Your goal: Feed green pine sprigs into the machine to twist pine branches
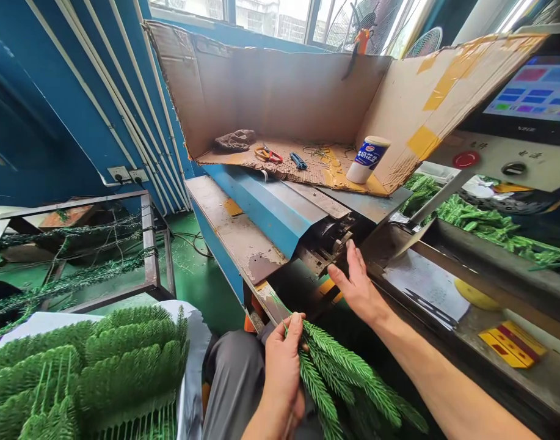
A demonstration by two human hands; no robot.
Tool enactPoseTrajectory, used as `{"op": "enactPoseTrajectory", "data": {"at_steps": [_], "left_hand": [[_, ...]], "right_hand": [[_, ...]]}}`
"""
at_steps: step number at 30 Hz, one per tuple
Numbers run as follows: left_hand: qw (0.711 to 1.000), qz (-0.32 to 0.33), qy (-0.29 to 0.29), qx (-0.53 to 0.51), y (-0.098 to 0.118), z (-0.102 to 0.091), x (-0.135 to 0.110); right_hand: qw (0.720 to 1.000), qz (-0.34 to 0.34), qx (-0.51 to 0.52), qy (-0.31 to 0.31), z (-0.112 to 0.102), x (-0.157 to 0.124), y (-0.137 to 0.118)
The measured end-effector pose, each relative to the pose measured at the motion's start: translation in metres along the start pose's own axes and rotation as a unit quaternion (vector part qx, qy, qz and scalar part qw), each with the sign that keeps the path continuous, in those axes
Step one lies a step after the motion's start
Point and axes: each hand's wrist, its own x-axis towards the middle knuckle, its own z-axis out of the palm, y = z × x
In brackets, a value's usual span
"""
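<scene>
My left hand (284,357) is closed around the stem ends of a bunch of artificial pine branches (341,360), low in the middle of the view. The green needled sprigs fan out to the right, over my lap. My right hand (355,281) is raised just above them with its fingers apart, holding nothing. Its fingertips are near the dark metal mechanism (328,244) at the front end of a blue machine (270,211); I cannot tell whether they touch it.
Many pine sprigs (128,354) lie stacked in a white-lined container at lower left. Behind the machine stands a cardboard box (302,91) holding pliers (268,154), a blue tool (298,161) and a can (367,160). A control panel with a red button (466,159) and a metal frame (151,250) flank it.
</scene>
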Motion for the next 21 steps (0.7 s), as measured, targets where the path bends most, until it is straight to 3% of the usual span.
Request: {"op": "enactPoseTrajectory", "data": {"at_steps": [1, 4, 6, 9, 12, 15, 16, 18, 21], "left_hand": [[1.0, 0.006, -0.001, -0.004, 0.001, 0.0, 0.001], [0.999, 0.028, 0.006, -0.04, 0.006, 0.006, 0.002], [0.997, 0.035, 0.016, -0.073, 0.011, 0.015, -0.001], [0.996, 0.01, -0.023, -0.087, 0.016, 0.031, -0.009], [0.994, -0.026, -0.097, -0.035, 0.023, 0.039, -0.013], [0.996, -0.005, -0.089, 0.026, 0.029, 0.031, -0.012], [0.997, 0.001, -0.069, 0.033, 0.03, 0.026, -0.012], [0.999, -0.005, -0.028, 0.036, 0.03, 0.012, -0.011], [0.999, -0.016, 0.014, 0.037, 0.027, -0.01, -0.012]], "right_hand": [[0.999, -0.004, -0.017, -0.032, 0.0, -0.015, -0.007], [0.969, -0.053, 0.014, -0.242, 0.003, -0.058, -0.028], [0.954, -0.085, 0.04, -0.286, 0.005, -0.076, -0.039], [0.968, -0.085, 0.074, -0.224, -0.002, -0.082, -0.046], [0.969, -0.079, 0.078, -0.221, -0.028, -0.069, -0.038], [0.978, -0.113, -0.107, -0.142, -0.065, -0.045, -0.023], [0.967, -0.118, -0.204, -0.1, -0.076, -0.036, -0.018], [0.916, -0.107, -0.385, -0.04, -0.094, -0.018, -0.012], [0.842, -0.079, -0.532, -0.036, -0.103, 0.002, -0.011]]}}
